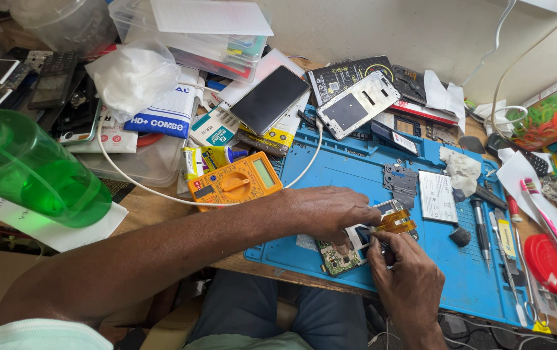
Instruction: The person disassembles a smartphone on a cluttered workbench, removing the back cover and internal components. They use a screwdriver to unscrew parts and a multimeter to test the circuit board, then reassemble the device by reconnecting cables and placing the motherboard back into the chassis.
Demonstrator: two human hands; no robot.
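Note:
An opened phone (346,249) with a bare green circuit board lies on a blue work mat (356,172) near the table's front edge. My left hand (327,210) presses down on the phone from the left, fingers spread over it. My right hand (408,282) comes up from below and pinches a thin tool or part at the phone's top, right beside an orange flex cable (396,222). What exactly the right fingers hold is too small to tell.
A flat battery (437,196), grey metal shields (400,181), screwdrivers and tweezers (482,227) lie on the mat's right side. A yellow multimeter (234,181), a black phone (270,98), a green bottle (29,170), plastic boxes and a red lid (550,266) crowd around.

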